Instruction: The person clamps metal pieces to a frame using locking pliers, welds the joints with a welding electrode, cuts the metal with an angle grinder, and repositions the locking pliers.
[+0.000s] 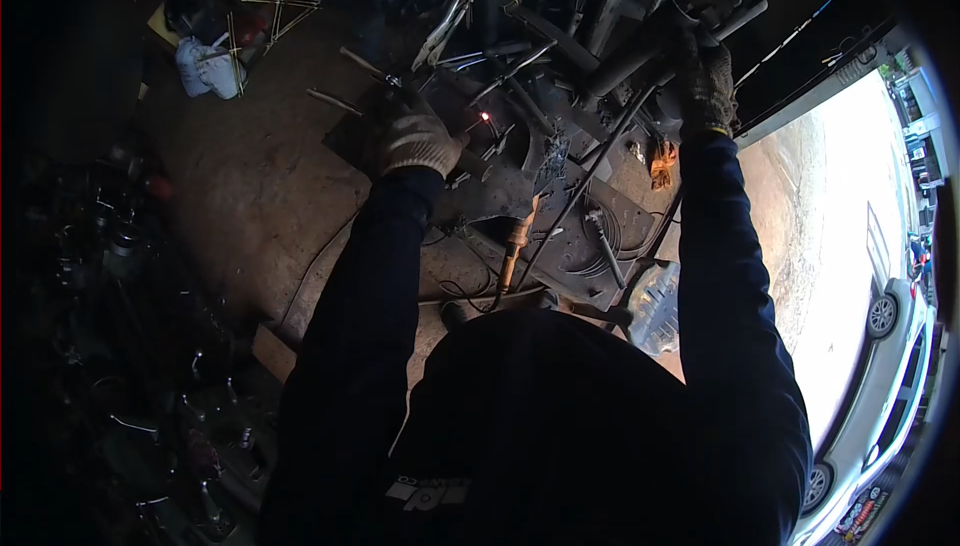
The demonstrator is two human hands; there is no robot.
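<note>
1 glowing spot point(485, 117) amid dark metal pieces point(508, 184), just right of my left hand point(418, 142); can't tell if its fingers pinch anything. Right hand point(708, 88) up beside a pipe point(618, 70), its fingers' state likewise unclear. Risk, I judge: scorched fingers if I drift nearer that glow. Long dark rod point(601, 158) slants between, in the way; orange-brown handle point(518, 239) nearer me.

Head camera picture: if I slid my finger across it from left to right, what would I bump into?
White bundle → left gloved hand → glowing spot → orange-brown handle → crumpled orange thing → right gloved hand → parked car.
</note>
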